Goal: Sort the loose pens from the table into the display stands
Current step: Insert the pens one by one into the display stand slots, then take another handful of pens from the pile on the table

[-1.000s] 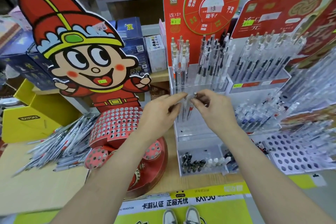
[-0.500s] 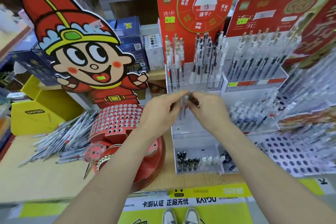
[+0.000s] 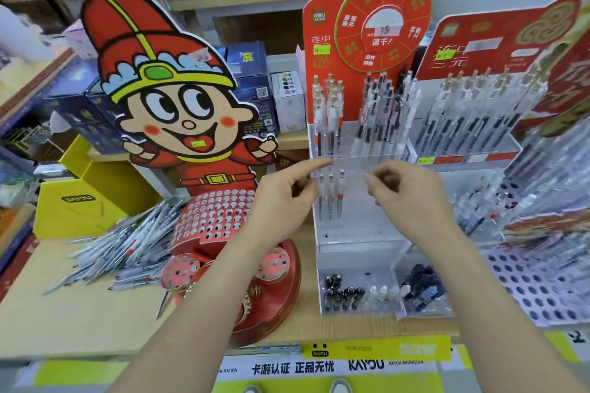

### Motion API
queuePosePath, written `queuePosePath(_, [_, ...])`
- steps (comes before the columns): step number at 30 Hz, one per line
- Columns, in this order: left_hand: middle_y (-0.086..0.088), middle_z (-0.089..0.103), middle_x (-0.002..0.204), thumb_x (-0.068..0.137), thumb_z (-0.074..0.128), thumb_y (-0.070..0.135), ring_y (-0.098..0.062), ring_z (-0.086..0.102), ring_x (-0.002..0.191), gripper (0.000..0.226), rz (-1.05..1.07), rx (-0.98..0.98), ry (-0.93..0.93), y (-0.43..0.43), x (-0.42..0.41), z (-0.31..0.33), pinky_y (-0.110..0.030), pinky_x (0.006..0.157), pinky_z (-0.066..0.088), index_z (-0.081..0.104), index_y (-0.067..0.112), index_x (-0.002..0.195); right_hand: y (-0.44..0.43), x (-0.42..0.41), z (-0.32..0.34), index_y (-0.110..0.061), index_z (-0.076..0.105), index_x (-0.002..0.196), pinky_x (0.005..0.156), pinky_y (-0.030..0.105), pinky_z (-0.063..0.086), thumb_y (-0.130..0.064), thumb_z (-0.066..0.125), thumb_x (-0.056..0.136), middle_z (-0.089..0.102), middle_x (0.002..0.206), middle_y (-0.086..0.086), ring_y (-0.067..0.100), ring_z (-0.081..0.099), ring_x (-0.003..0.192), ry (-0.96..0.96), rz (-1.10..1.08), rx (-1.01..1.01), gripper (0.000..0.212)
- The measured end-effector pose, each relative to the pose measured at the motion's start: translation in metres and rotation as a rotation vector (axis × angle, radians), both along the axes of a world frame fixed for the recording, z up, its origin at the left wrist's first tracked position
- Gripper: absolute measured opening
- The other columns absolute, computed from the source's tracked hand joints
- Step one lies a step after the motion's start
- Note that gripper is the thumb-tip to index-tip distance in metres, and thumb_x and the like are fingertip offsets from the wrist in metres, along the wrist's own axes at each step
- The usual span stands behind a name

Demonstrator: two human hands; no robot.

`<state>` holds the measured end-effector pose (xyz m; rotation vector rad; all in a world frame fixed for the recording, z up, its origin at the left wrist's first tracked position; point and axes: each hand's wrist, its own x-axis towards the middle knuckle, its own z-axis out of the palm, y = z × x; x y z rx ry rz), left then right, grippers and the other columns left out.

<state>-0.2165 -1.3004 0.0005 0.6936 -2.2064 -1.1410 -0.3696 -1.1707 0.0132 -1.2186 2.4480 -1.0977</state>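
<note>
A heap of loose grey and clear pens (image 3: pixel 127 246) lies on the wooden table at the left. In front of me stands a tiered clear display stand (image 3: pixel 360 233) with a red header. Three clear pens with red refills (image 3: pixel 330 195) stand upright in its middle tier. My left hand (image 3: pixel 284 201) hovers just left of them, index finger stretched toward the tier's rim, holding nothing. My right hand (image 3: pixel 408 195) hangs to their right, fingers loosely curled and empty. The upper tier holds several more pens (image 3: pixel 376 115).
A red cartoon-figure stand with a perforated skirt (image 3: pixel 214 217) sits between the pile and the clear stand. Another full pen stand (image 3: pixel 466 118) and a white perforated rack (image 3: pixel 523 281) are at the right. Pen caps (image 3: pixel 344 293) fill the bottom tray. A yellow box (image 3: pixel 79 210) stands behind the pile.
Both hands were together on pens at the middle tier. Now they have drawn apart and let go, and the pens stand in the tier.
</note>
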Motion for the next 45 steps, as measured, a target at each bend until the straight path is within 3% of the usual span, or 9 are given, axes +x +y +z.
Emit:
queuePosePath(9, [0.016,0.066,0.072,0.095,0.056,0.007,-0.003,0.055,0.061,0.026,0.214,0.041,0.071,-0.057,0.138,0.001,-0.020,0.056,0.043,0.072,0.024,0.103,-0.061,0.121,0.010,-0.027,0.067,0.078,0.072,0.043,0.054,-0.020,0.065,0.090,0.067,0.067,-0.010,0.010,0.064,0.066,-0.202,0.191,-0.134,0.014])
queuePosePath(13, [0.014,0.068,0.082,0.091,0.058,0.003,0.005,0.057,0.068,0.027,0.394,0.057,-0.096,-0.121,0.229,-0.034,-0.012,0.063,0.042,0.073,0.025,0.096,-0.114,0.193,-0.012,-0.030,0.067,0.081,0.075,0.046,0.056,-0.017,0.066,0.089,0.071,0.072,-0.006,0.015,0.068,0.072,-0.312,0.219,-0.094,0.015])
queuePosePath(15, [0.003,0.069,0.086,0.085,0.061,0.002,-0.011,0.061,0.071,0.029,0.448,0.011,-0.289,-0.154,0.273,-0.057,-0.023,0.062,0.042,0.073,0.023,0.102,-0.141,0.231,-0.026,-0.031,0.068,0.080,0.077,0.045,0.056,-0.014,0.066,0.089,0.071,0.074,-0.005,0.015,0.069,0.074,-0.357,0.232,-0.058,0.019])
queuePosePath(21, [-0.015,0.053,0.125,0.080,0.070,0.030,-0.037,0.050,0.113,0.059,0.250,-0.142,-0.803,-0.200,0.345,-0.141,-0.041,0.088,0.044,0.052,0.021,0.136,-0.200,0.335,-0.089,-0.019,0.064,0.118,0.089,0.034,0.051,-0.016,0.060,0.094,0.069,0.103,-0.003,0.014,0.065,0.095,-0.460,0.267,0.269,0.025])
queuePosePath(30, [-0.014,0.047,0.123,0.085,0.057,0.057,-0.034,0.042,0.119,0.062,0.229,-0.305,-0.760,-0.219,0.274,-0.162,-0.044,0.088,0.043,0.045,0.014,0.127,-0.222,0.387,-0.162,-0.007,0.018,0.143,0.079,0.038,0.046,-0.019,0.050,0.093,0.065,0.115,0.019,0.037,0.063,0.106,-0.179,0.137,0.734,0.060])
queuePosePath(37, [-0.015,0.039,0.125,0.092,0.059,0.034,-0.033,0.045,0.116,0.049,0.116,-0.432,-0.878,-0.231,0.255,-0.181,-0.039,0.074,0.051,0.037,0.013,0.131,-0.237,0.396,-0.201,-0.014,0.029,0.127,0.069,0.039,0.046,-0.005,0.048,0.089,0.069,0.100,0.015,0.035,0.067,0.092,-0.069,-0.069,0.613,0.043])
queuePosePath(40, [-0.013,0.049,0.122,0.090,0.060,0.022,-0.029,0.052,0.109,0.040,-0.014,-0.644,-0.902,-0.236,0.260,-0.178,-0.033,0.084,0.047,0.046,0.008,0.126,-0.244,0.396,-0.208,-0.016,0.034,0.122,0.064,0.037,0.038,0.001,0.051,0.084,0.068,0.099,0.016,0.037,0.065,0.091,-0.203,-0.168,0.476,0.044])
queuePosePath(43, [-0.005,0.064,0.089,0.065,0.080,0.020,-0.020,0.064,0.080,0.036,-0.089,-0.791,-0.850,-0.242,0.269,-0.169,-0.025,0.064,0.048,0.066,0.011,0.097,-0.247,0.400,-0.215,-0.024,0.038,0.117,0.065,0.034,0.044,0.002,0.059,0.080,0.069,0.102,0.010,0.033,0.065,0.091,-0.391,-0.216,0.279,0.050])
queuePosePath(45, [-0.010,0.063,0.096,0.069,0.073,0.006,-0.024,0.063,0.088,0.039,-0.142,-0.736,-0.844,-0.246,0.272,-0.172,-0.028,0.067,0.048,0.061,0.006,0.106,-0.247,0.403,-0.213,-0.030,0.037,0.112,0.067,0.038,0.051,-0.003,0.062,0.081,0.068,0.097,0.003,0.029,0.067,0.085,-0.524,-0.236,0.200,0.048])
